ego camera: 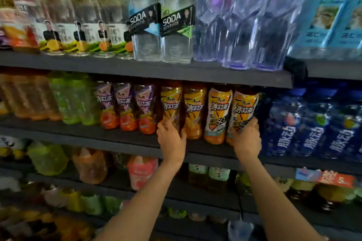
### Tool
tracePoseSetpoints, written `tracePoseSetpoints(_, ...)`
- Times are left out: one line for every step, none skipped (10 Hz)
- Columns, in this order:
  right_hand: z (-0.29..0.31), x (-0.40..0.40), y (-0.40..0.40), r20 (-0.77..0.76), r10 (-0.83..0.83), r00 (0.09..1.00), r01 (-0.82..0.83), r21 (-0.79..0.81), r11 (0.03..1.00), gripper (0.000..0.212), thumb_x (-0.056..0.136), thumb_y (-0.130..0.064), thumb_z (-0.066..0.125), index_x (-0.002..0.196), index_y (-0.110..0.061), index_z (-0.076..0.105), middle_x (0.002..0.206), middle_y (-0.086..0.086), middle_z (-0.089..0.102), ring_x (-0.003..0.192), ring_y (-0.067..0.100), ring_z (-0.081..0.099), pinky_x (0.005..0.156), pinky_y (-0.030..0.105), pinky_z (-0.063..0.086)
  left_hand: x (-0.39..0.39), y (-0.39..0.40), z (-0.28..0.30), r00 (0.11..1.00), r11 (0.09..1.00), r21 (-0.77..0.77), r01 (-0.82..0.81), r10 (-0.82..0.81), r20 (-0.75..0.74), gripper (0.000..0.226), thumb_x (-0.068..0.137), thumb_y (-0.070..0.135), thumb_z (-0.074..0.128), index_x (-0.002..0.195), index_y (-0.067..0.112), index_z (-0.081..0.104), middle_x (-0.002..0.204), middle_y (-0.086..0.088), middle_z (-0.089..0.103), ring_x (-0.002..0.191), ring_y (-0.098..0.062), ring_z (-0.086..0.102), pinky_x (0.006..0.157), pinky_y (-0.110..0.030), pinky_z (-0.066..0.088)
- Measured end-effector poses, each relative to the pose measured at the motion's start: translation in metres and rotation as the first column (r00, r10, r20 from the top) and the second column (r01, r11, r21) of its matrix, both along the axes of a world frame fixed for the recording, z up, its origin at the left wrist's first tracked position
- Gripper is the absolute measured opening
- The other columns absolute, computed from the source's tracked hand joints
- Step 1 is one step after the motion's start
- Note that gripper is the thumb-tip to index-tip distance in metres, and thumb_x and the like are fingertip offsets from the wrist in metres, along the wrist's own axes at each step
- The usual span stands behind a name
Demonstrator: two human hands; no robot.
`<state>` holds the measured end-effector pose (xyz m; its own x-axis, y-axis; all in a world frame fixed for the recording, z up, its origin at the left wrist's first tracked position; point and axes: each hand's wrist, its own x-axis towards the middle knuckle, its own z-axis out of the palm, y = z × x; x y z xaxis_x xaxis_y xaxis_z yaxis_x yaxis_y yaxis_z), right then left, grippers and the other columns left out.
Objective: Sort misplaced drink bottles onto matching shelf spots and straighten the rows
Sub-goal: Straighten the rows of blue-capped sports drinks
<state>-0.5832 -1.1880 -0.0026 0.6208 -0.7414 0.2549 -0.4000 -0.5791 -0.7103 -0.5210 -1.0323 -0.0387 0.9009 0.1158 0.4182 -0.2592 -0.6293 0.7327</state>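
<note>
On the middle shelf, the left hand is gripping a yellow iced-tea bottle low on its body, and the right hand is curling its fingers around a white-labelled iced-tea bottle. Both bottles are smooth, glossy, waisted plastic, likely full, heavy and slippery; the narrower lower body looks like the safest hold.

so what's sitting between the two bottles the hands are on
In the head view, two iced tea bottles stand between them: an orange-label bottle beside the one the left hand holds, then a white-label bottle beside the one the right hand holds.
</note>
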Motion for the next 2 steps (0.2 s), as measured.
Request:
tracePoseSetpoints(0.003,-0.005,0.021,0.027,-0.101,0.995,0.101,0.011,0.995,0.065,0.089,-0.027,0.061,0.139,-0.004,0.026,0.138,0.018,0.035,0.109,0.043,0.051,0.074,0.042,0.041,0.002,0.013,0.001,0.998,0.998,0.008,0.070,-0.070,-0.003,0.044,0.089,0.017,0.060,0.129,0.009,0.044,0.133,-0.013,0.037,0.121,-0.027,0.041,0.100,-0.034,0.037)
tracePoseSetpoints(0.008,-0.016,0.040,0.139,-0.013,0.990,0.016,-0.017,1.000,0.048,0.089,-0.023,0.061,0.129,-0.003,0.042,0.128,0.015,0.046,0.105,0.037,0.054,0.075,0.038,0.041,-0.011,0.028,0.011,0.977,0.977,-0.054,0.208,-0.205,0.059,0.041,0.089,0.012,0.058,0.127,0.010,0.044,0.124,-0.003,0.039,0.113,-0.023,0.048,0.095,-0.032,0.043)
